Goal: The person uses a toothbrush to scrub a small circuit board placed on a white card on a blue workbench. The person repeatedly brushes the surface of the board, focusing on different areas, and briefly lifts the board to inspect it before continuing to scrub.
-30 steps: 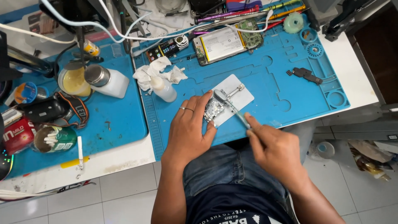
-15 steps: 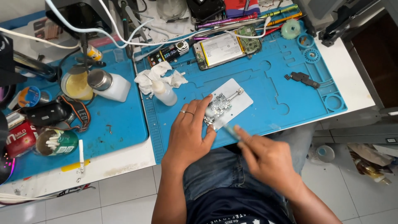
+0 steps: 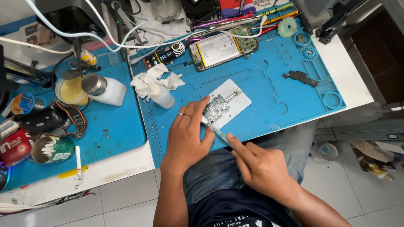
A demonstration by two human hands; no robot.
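Observation:
A small circuit board (image 3: pixel 217 107) is clamped on a white metal holder plate (image 3: pixel 237 97) on the blue work mat (image 3: pixel 269 90). My left hand (image 3: pixel 186 135), with a ring on one finger, rests flat on the mat and presses the holder's near left corner with its fingertips. My right hand (image 3: pixel 259 164) grips a thin brush-like tool (image 3: pixel 216 132) whose tip meets the board's lower left edge. The tool's head is partly hidden by my left thumb.
An opened phone with its battery (image 3: pixel 219 50) lies at the mat's far side. A small squeeze bottle (image 3: pixel 160 96) and crumpled tissue (image 3: pixel 148 77) sit left of the holder. A white bottle (image 3: pixel 105 89), jar (image 3: pixel 70 89), cotton swab tub (image 3: pixel 52 149) and cables crowd the left mat.
My right hand has drawn back toward me and then brought the tool's tip in low to the board's near left edge. My left hand has stayed on the holder.

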